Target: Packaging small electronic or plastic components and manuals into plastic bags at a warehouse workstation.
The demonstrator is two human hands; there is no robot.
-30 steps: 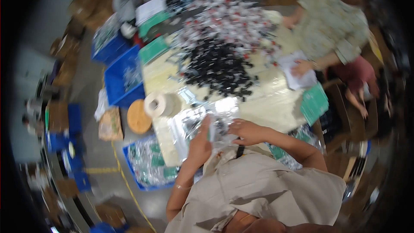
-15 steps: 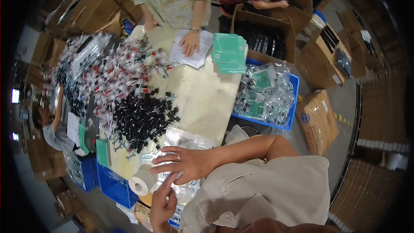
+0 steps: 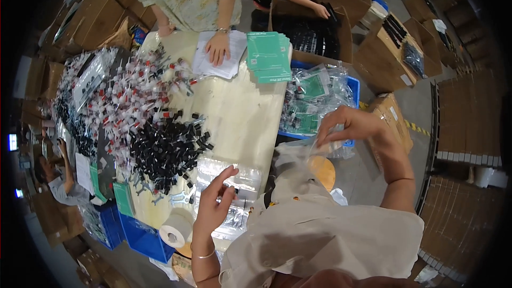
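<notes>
L hand fingers spread, holding nothing, resting on clear bag stack w/ black caps pile just beyond; R hand pinching one filled clear bag beside blue bin, part-full; judged mid-run, most parts unbagged.

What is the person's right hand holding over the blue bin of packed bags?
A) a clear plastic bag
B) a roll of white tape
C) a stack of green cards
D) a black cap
A: the right hand pinches a clear plastic bag above the blue bin, while the roll of tape sits at the table's near edge and the green cards lie on the table.
</notes>
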